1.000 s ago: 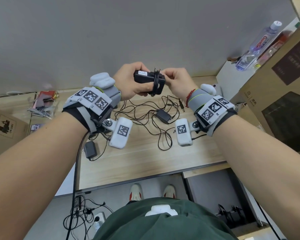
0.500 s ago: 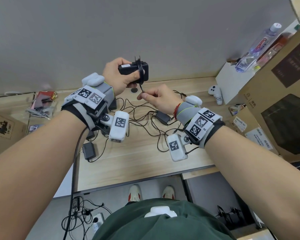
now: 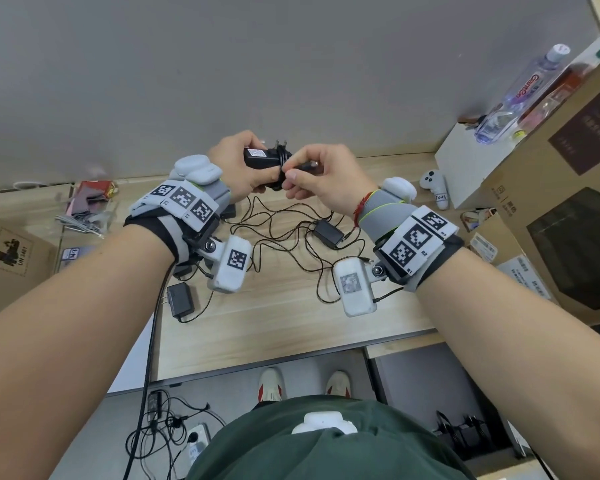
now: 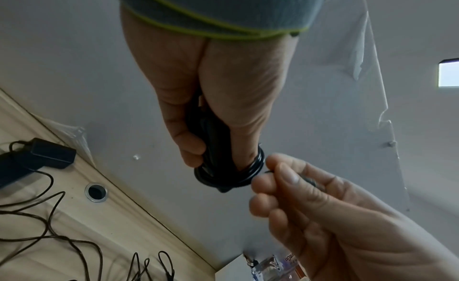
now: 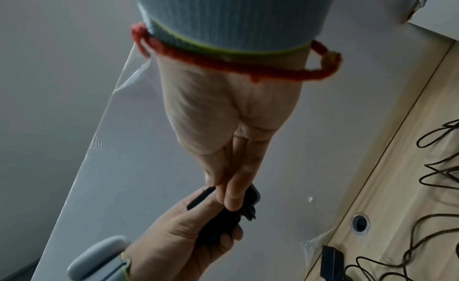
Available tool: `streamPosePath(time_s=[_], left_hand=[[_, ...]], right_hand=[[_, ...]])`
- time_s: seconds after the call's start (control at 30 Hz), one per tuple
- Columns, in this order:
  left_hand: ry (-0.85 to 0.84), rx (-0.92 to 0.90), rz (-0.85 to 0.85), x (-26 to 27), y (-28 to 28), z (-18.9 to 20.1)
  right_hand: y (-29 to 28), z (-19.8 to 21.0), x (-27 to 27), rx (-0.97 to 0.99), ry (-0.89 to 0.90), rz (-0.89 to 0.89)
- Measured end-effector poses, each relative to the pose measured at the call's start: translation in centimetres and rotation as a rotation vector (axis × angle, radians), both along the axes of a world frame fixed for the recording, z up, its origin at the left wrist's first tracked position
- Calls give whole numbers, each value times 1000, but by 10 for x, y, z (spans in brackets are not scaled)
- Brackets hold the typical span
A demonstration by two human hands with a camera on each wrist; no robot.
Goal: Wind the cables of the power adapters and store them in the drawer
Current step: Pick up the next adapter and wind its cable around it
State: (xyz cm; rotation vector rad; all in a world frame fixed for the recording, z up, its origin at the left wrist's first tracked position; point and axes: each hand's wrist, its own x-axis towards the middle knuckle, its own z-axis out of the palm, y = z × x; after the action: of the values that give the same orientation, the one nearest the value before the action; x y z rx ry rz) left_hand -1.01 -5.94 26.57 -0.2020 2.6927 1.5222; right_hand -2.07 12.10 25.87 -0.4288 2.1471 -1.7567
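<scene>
One adapter is nearly wound: the left hand grips its body above the table, coils looped round it, while the right hand pinches the cable's plug end. Next, I judge, comes tucking that end under the coils. Two more adapters lie unwound on the table.

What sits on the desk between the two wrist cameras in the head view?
A loose black power adapter amid tangled cables, seen in the head view.

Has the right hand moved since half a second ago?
Yes. The right hand has risen from just above the desk's cables to beside the adapter, level with the left hand.
</scene>
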Motion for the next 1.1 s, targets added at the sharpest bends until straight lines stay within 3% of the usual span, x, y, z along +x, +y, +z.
streamPosePath(time_s=[0.3, 0.6, 0.9, 1.1], left_hand=[[-26, -3, -96, 2, 0, 2], [-7, 149, -15, 1, 3, -3], [-45, 264, 160, -3, 19, -1], [-68, 277, 70, 2, 25, 1]], right_hand=[[8, -5, 3, -222, -151, -15], [6, -6, 10, -189, -29, -62], [-6, -4, 16, -142, -179, -130], [-5, -6, 8, -132, -225, -248]])
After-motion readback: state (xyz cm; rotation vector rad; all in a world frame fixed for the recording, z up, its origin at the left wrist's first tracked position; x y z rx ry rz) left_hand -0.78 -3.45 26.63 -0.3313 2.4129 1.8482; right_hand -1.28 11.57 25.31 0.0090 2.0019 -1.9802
